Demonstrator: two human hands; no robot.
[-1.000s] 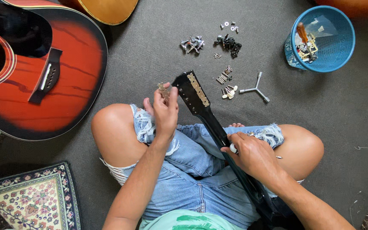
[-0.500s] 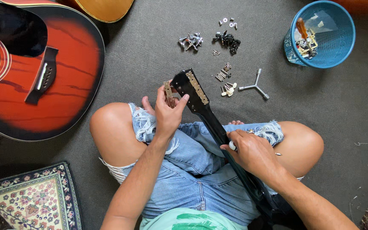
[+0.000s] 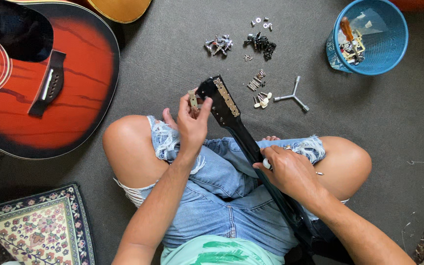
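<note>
A black guitar neck [image 3: 241,135] lies across my lap, its headstock [image 3: 218,95] pointing away over the grey carpet. A metal tuner strip [image 3: 226,97] runs along the headstock's right side. My left hand [image 3: 192,122] holds a second small metal tuner strip [image 3: 193,99] against the headstock's left edge. My right hand [image 3: 290,172] is closed around the neck lower down, with a small white piece showing between its fingers. I sit cross-legged in torn denim shorts.
A red sunburst acoustic guitar body [image 3: 35,83] lies at left, another guitar's edge [image 3: 121,9] behind it. Small piles of tuner parts and screws [image 3: 261,44], a three-armed wrench [image 3: 293,97] and a blue basket [image 3: 369,37] with tools sit ahead. A patterned rug [image 3: 35,225] lies lower left.
My left hand has brought the small tuner strip from just beside the headstock up against its left edge. The right hand has stayed on the neck.
</note>
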